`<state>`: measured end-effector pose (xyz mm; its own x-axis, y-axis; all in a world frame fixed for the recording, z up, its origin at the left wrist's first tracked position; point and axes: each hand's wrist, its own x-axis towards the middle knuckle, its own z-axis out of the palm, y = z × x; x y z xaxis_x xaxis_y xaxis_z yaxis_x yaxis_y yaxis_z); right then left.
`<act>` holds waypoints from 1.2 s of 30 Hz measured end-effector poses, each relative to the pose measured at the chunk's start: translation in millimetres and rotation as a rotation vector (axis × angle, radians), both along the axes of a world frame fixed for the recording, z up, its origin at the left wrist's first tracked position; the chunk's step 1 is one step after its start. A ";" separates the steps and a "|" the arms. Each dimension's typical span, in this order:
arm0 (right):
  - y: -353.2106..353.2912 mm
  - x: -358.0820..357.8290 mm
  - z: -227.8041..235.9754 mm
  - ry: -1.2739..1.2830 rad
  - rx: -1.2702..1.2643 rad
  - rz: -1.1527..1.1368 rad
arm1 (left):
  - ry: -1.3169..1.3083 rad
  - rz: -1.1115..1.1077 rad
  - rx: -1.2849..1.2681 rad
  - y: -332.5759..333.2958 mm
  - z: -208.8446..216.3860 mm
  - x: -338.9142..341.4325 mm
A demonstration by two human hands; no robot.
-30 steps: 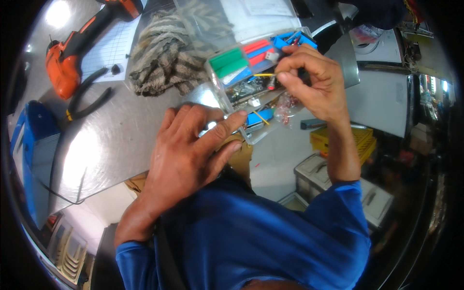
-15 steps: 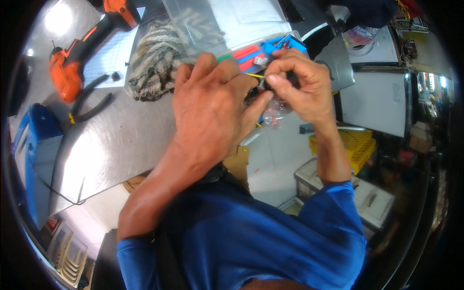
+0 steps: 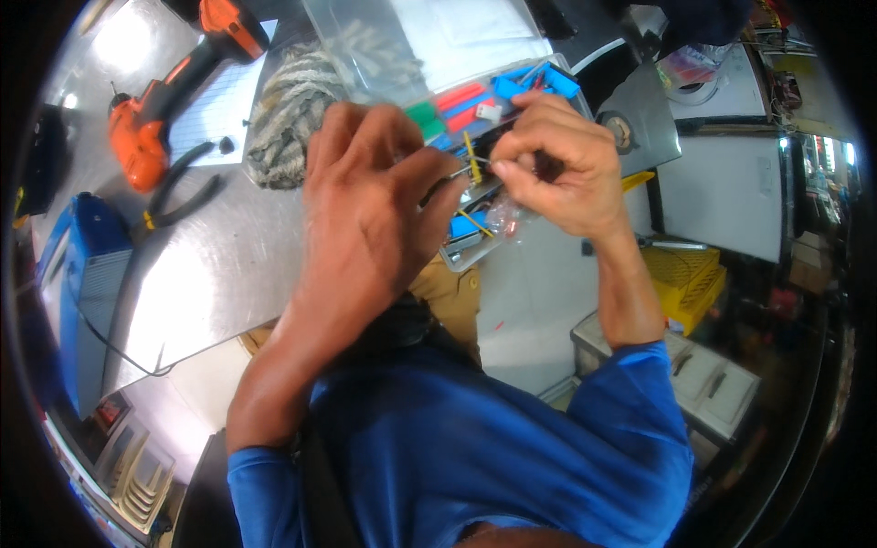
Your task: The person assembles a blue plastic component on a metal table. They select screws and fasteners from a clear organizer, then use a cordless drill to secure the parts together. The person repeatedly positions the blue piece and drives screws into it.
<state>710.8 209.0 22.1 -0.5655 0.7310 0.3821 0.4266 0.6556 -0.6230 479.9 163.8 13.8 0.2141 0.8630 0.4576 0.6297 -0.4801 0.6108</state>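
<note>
My left hand (image 3: 379, 187) has its thumb and forefinger pinched on the end of a thin wire (image 3: 461, 172). Facing it, my right hand (image 3: 565, 164) pinches a thin dark strand near the same spot; whether the two are one piece I cannot tell. Between the fingertips stands a slim yellow strip (image 3: 472, 157). Beneath both hands lies an open clear plastic case (image 3: 464, 259) with red sleeves (image 3: 461, 97), green pieces (image 3: 423, 117) and blue pieces (image 3: 560, 80). A small white connector (image 3: 490, 112) shows above the fingers. A clear bag (image 3: 504, 219) sits below my right hand.
On the metal table (image 3: 242, 247) lie an orange cordless drill (image 3: 139, 137), black-handled pliers (image 3: 178, 196), a striped grey cloth (image 3: 294, 119) and a sheet of paper (image 3: 206, 110). A blue box (image 3: 91, 274) stands far left. Lower right are a yellow crate (image 3: 685, 279) and a drawer unit (image 3: 703, 384).
My hands have moved apart, my left shifting left, which uncovers the wire ends and more of the case. The yellow strip turned from lying across to nearly upright.
</note>
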 end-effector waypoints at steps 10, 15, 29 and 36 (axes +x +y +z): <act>-7.0 -6.7 10.4 -0.225 0.135 -0.048 | 0.274 -0.050 -0.109 -10.9 13.7 -10.7; -11.4 -0.9 7.9 -0.230 0.105 -0.037 | 0.308 -0.085 -0.150 -25.0 5.9 -3.8; -10.2 -2.4 -5.5 -0.221 0.226 -0.085 | 0.306 0.008 -0.186 -36.9 -2.4 2.4; -14.2 -9.6 2.6 -0.281 0.215 0.008 | 0.273 -0.028 -0.170 -36.7 -10.4 1.4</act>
<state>701.2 194.8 24.7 -0.6755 0.6461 0.3553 0.5561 0.7628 -0.3298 481.3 127.1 3.4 0.3336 0.9142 0.2300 0.7694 -0.4051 0.4939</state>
